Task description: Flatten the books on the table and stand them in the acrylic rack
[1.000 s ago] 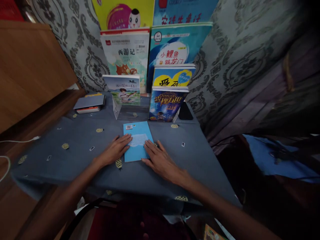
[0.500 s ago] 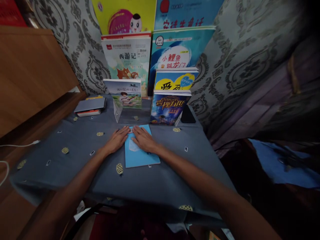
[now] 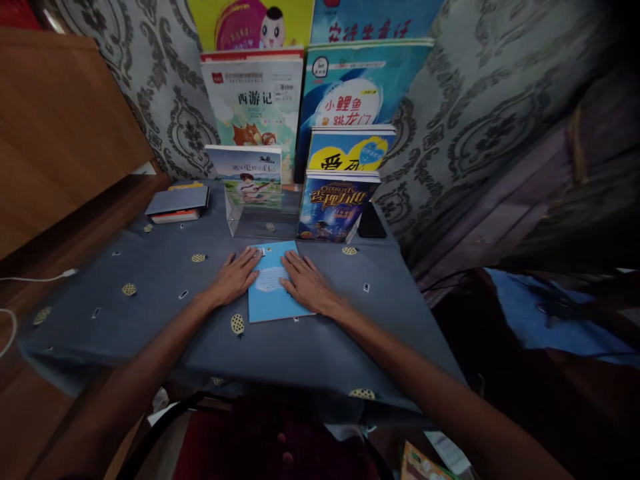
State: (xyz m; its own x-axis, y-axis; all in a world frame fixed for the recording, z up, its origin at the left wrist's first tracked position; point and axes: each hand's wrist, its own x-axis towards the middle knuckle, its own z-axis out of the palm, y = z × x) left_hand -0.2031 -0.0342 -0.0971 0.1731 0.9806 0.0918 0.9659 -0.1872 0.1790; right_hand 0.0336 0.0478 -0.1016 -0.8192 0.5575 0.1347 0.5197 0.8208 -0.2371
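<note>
A closed light-blue book lies flat on the table, a pale printed panel showing on its upward face. My left hand rests with fingers stretched out over the book's left edge near its top. On the right side of the same book my right hand lies flat, fingers spread. Just beyond the book stands a clear acrylic stand holding upright books. Its front row has a book with a guitar player on the cover and a dark-blue book.
Taller books, such as a pale one and a teal one, rise behind. A small stack of books lies at the back left, a dark phone-like object at the back right. A patterned grey-blue cloth covers the table.
My right hand has slid right across the book, away from my left hand, uncovering the printed panel. My left hand stays near the book's left edge. The view has shifted slightly.
</note>
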